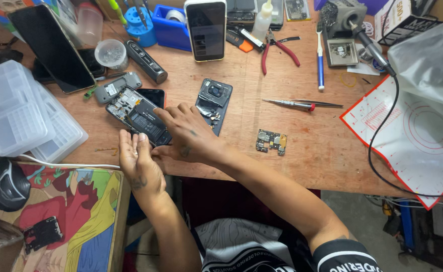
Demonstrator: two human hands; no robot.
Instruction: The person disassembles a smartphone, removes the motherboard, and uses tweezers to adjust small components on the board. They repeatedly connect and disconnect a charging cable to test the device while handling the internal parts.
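Here the opened phone point(139, 117) sits under both hands' grip.

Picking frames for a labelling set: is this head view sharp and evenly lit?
Head view: opened phone under the right hand and left hand is sharp; light is even with soft shadows; the upright phone screen shows faint glare; edges bend slightly.

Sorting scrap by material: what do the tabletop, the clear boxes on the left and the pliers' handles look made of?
Tabletop: likely plywood, matte, grain and scuffs visible. Clear boxes: translucent plastic, compartments showing through. Pliers: metal jaws, handles seemingly red plastic-coated.
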